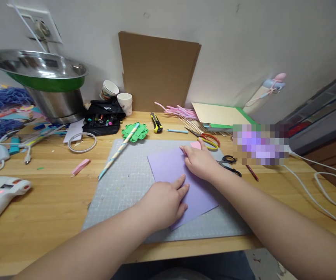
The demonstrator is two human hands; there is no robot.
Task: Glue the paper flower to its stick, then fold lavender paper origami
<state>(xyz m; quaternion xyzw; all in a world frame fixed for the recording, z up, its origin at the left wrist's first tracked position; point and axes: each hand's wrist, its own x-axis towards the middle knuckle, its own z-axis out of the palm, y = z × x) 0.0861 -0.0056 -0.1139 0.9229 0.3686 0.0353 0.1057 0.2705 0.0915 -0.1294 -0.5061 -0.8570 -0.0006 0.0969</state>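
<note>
While both hands press down over the grey cutting mat (106,208), the purple sheet (201,202) lies askew on it, right of the mat's middle. The left hand (164,202) rests on the sheet's lower left part, its palm down and its fingers loosely spread, gripping nothing. Farther up, the right hand (199,159) reaches the sheet's upper edge, fingers splayed apart; a small pink piece (195,145) shows among them, and whether they touch it I cannot tell. Just beyond that hand lie scissors with red and yellow handles (211,139), and black-handled scissors (228,159) sit beside its wrist, partly hidden. At the mat's upper left, a striped paper stick (118,153) slants across a green paper piece (143,133). A yellow-and-black cutter (156,123) and a light blue pen (177,131) lie on the wooden table (54,210) behind the mat. To the left are a tape roll (82,149), a pink strip (80,167) and, well apart from the hands, a white glue gun (3,198). Brown cardboard (157,72) leans against the wall (220,58).
</note>
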